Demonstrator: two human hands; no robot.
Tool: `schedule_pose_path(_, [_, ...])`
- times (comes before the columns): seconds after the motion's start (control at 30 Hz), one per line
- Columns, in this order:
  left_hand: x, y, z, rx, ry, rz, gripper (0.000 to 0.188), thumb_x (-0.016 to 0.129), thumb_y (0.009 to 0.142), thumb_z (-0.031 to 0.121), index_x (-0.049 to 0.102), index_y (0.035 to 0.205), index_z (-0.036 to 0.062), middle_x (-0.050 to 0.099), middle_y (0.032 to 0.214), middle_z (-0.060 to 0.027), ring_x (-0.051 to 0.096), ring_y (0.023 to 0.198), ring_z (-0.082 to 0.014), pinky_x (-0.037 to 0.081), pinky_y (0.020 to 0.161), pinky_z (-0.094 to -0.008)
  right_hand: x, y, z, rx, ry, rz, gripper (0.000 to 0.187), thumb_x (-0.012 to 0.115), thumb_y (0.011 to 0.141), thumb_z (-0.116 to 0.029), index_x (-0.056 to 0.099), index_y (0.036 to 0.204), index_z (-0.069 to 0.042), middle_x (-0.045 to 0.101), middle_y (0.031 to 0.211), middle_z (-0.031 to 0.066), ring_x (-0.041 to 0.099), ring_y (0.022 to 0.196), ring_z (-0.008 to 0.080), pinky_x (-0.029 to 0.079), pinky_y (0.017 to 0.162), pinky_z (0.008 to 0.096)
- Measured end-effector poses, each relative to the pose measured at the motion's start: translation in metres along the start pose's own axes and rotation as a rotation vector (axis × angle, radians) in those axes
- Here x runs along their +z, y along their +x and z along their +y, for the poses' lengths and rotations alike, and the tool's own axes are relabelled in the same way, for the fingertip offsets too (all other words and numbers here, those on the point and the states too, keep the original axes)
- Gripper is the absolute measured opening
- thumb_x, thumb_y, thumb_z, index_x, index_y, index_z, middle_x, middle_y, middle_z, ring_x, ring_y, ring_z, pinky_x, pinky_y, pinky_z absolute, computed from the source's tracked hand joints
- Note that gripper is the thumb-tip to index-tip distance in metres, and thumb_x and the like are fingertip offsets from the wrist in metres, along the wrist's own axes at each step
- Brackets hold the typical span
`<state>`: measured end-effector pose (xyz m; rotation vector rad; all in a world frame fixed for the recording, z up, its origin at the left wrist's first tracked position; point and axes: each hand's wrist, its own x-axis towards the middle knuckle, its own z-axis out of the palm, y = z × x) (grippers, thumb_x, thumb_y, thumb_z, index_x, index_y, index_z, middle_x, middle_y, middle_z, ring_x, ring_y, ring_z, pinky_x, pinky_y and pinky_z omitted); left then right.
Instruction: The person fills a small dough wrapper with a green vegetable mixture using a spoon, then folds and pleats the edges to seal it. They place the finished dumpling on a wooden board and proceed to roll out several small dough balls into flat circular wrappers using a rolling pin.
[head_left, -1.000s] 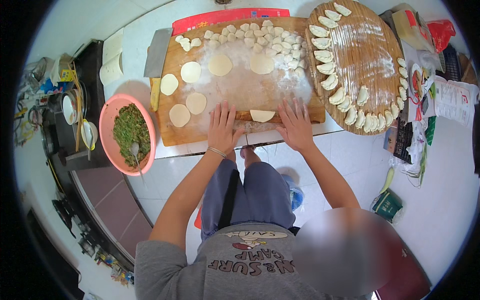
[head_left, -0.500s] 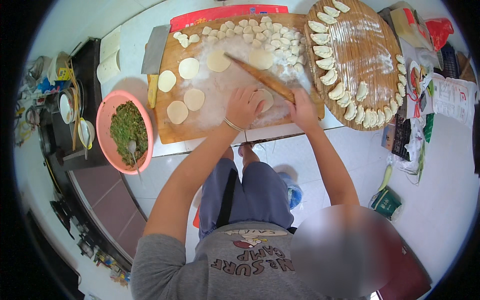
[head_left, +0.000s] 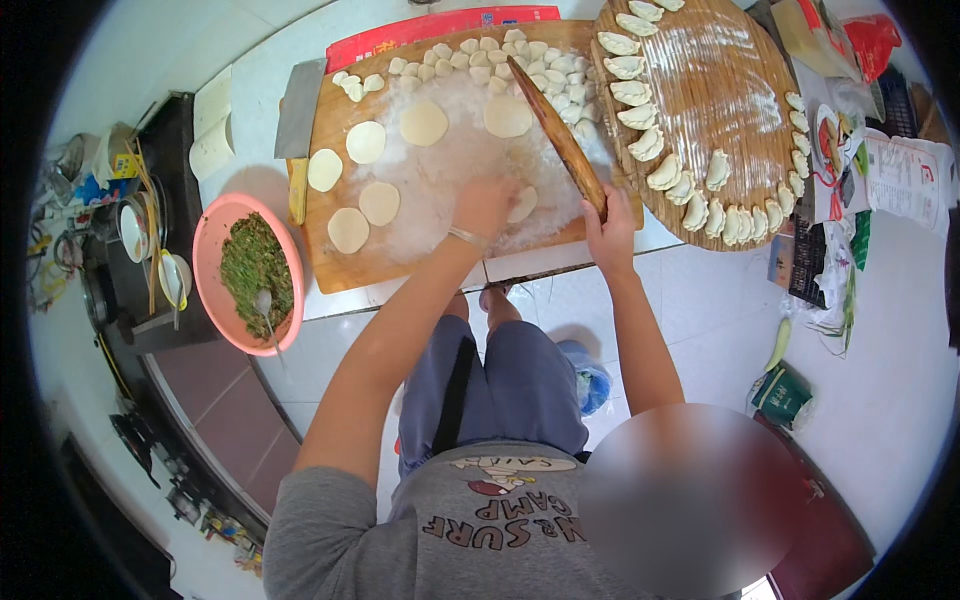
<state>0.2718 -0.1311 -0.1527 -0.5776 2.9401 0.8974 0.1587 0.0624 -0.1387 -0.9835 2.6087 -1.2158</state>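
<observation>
My right hand (head_left: 610, 232) is closed around the lower end of a tapered wooden rolling pin (head_left: 556, 135), which slants up and left over the wooden board (head_left: 345, 268). Beside the pin, a small dough round (head_left: 523, 205) lies on the floured wood. My left hand (head_left: 487, 208) is at that round's left edge, its fingers smeared by motion, so their grip cannot be made out. Several rolled wrappers, such as one dough wrapper (head_left: 424, 123), lie across the board. Behind them are many small dough pieces (head_left: 488, 58).
Right of the board, a round wooden board (head_left: 740, 90) carries folded dumplings (head_left: 631, 93) along its rim. A cleaver (head_left: 298, 120) rests at the board's left edge. Nearer left stands a pink basin (head_left: 207, 262) of green filling (head_left: 250, 265) with a spoon (head_left: 265, 303).
The rolling pin has lifted away from the dough round and swung steeper, its far tip moving right. My left hand has shifted slightly and blurred. The whole view has shifted a little.
</observation>
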Motion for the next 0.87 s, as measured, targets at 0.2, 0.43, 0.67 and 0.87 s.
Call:
schedule_pose_path(0.2, [0.002, -0.031, 0.015, -0.234, -0.703, 0.283, 0.027, 0.069, 0.082, 0.021, 0.064, 0.102, 0.0047, 0.067, 0.084, -0.0139, 0.065, 0.072, -0.0322, 0.051, 0.066, -0.0415, -0.004, -0.001, -0.002, 0.011, 0.008, -0.043, 0.032, 0.064, 0.088, -0.015, 0.054, 0.113, 0.002, 0.057, 0.101, 0.0189, 0.057, 0.089, 0.038, 0.047, 0.076, 0.0429])
schedule_pose_path(0.43, [0.006, -0.087, -0.021, -0.232, -0.131, 0.476, 0.048, 0.064, 0.086, 0.022, 0.052, 0.128, 0.0033, 0.052, 0.132, -0.0217, 0.05, 0.12, -0.0392, 0.041, 0.1, -0.047, -0.011, 0.002, 0.003, -0.173, -0.196, -0.222, 0.035, 0.068, 0.083, -0.017, 0.056, 0.112, -0.002, 0.057, 0.1, 0.0177, 0.058, 0.088, 0.0372, 0.049, 0.075, 0.0424])
schedule_pose_path(0.67, [-0.006, -0.043, -0.053, -0.004, 0.214, 0.229, 0.07, 0.053, 0.092, 0.04, 0.03, 0.149, 0.0065, 0.023, 0.156, -0.0195, 0.022, 0.142, -0.0409, 0.018, 0.115, -0.0529, 0.018, 0.018, -0.008, -0.412, -0.407, -0.316, 0.06, 0.066, 0.084, -0.024, 0.045, 0.138, -0.008, 0.048, 0.134, 0.0188, 0.05, 0.117, 0.0388, 0.043, 0.095, 0.0475])
schedule_pose_path(0.87, [-0.016, 0.007, -0.055, -0.005, 0.228, 0.23, 0.071, 0.048, 0.093, 0.048, 0.029, 0.149, 0.0104, 0.022, 0.156, -0.0176, 0.02, 0.143, -0.0398, 0.015, 0.116, -0.0533, 0.026, 0.038, -0.013, -0.301, -0.55, -0.299, 0.081, 0.067, 0.082, -0.036, 0.028, 0.149, -0.012, 0.023, 0.156, 0.0177, 0.033, 0.137, 0.0362, 0.028, 0.111, 0.0514])
